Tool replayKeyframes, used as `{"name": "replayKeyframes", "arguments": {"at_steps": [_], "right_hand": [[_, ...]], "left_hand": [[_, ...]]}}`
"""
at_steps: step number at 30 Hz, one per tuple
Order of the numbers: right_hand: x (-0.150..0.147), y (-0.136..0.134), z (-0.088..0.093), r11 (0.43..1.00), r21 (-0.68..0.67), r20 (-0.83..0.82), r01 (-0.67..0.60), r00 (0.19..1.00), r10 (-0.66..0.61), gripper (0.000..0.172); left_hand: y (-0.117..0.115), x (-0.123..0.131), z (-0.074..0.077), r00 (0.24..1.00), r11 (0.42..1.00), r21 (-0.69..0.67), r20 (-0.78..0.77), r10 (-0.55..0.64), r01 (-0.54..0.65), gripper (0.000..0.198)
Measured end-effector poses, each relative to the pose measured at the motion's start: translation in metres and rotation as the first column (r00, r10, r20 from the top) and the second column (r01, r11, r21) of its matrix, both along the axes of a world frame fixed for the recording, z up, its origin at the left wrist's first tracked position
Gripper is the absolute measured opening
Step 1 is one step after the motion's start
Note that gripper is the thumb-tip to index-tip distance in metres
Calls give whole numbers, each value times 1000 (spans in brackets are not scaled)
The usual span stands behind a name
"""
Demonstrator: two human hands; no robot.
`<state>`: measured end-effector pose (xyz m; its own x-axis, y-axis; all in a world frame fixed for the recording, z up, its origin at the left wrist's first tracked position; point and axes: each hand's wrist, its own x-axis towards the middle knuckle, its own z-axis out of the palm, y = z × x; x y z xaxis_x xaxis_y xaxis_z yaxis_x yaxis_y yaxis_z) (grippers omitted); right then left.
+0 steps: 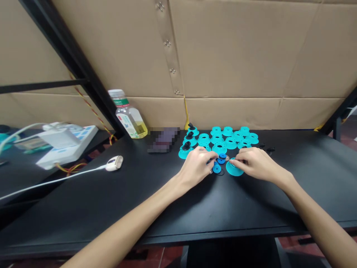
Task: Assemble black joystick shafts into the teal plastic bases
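Several teal flanged plastic discs with central holes (220, 147) stand in rows on the black tabletop (240, 208), and a few carry black parts (186, 146) in their holes. My left hand (196, 166) reaches in from the left, its fingertips beside a small blue ring (222, 156). Another small blue ring (216, 168) lies below those fingertips, with a thin black rubber ring (220, 172) next to it. My right hand (251, 163) has its fingertips at a small grey piece (227, 158), just above a loose teal disc (233, 168). Whether either hand grips anything is hidden by the fingers.
A plastic bottle with yellow liquid (128, 115) and a pixelated dark object (163, 140) stand behind the discs. To the left lie a white power strip (67, 147) and a white corded device (114, 163). Cardboard sheets (237, 48) and a black metal frame (75, 63) stand behind.
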<state>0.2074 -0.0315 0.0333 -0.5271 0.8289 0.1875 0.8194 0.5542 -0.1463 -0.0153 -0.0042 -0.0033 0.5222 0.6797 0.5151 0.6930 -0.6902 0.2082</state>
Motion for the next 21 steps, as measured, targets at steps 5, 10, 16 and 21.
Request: {"name": "replayKeyframes", "arguments": {"at_steps": [5, 10, 16, 21], "right_hand": [[1, 0, -1, 1000, 25, 22, -11, 1000, 11, 45], [-5, 0, -5, 980, 171, -151, 98, 986, -72, 31], [-21, 6, -11, 965, 234, -225, 114, 973, -61, 27], [-30, 14, -11, 989, 129, -196, 74, 979, -48, 25]], "left_hand": [[-2, 2, 3, 994, 999, -25, 108, 33, -31, 12], [-5, 7, 14, 865, 975, -216, 498, 63, 53, 11], [-3, 11, 18, 700, 922, -343, 703, 126, 178, 23], [0, 10, 13, 673, 908, -359, 728, 129, 215, 23]]}}
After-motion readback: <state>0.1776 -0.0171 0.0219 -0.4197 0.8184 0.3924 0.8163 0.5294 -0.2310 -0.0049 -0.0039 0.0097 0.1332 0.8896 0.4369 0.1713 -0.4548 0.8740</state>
